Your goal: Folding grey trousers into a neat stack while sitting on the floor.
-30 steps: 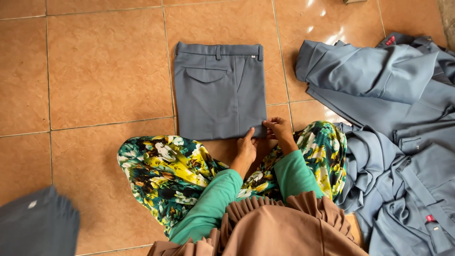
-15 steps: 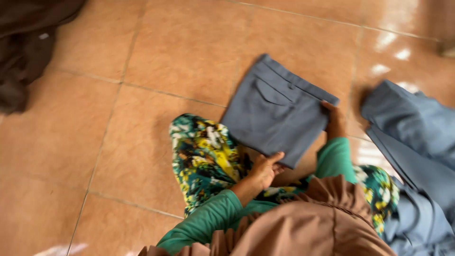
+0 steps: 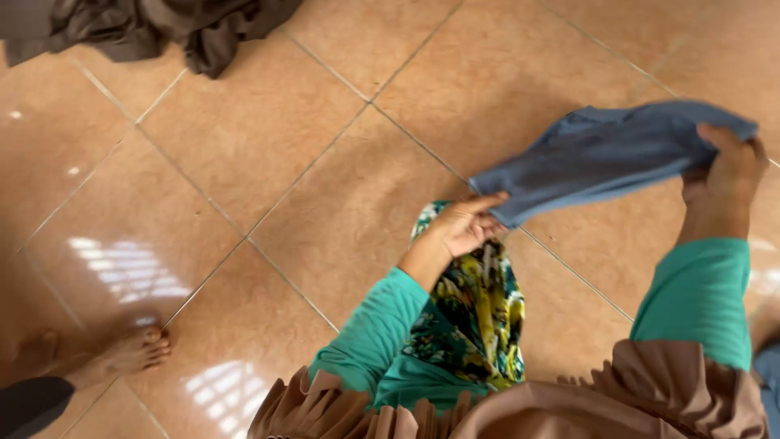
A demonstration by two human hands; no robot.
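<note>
- The left hand (image 3: 467,226) pinches the near corner of the folded blue-grey trousers (image 3: 605,154), its grip closed on the cloth.
- The right hand (image 3: 731,167) clamps the far end at 3 o'clock, fingers curled over the edge.
- The trousers hang lifted off the tiled floor (image 3: 268,154), stretched between both hands, sagging a little, smooth and folded flat.
- Open tiles lie toward 9 and 12 o'clock; a dark cloth heap (image 3: 162,28) sits at 11 o'clock, a bare foot (image 3: 134,351) at 8 o'clock.

Left hand (image 3: 467,226) and right hand (image 3: 727,167) both raised, gripping.
</note>
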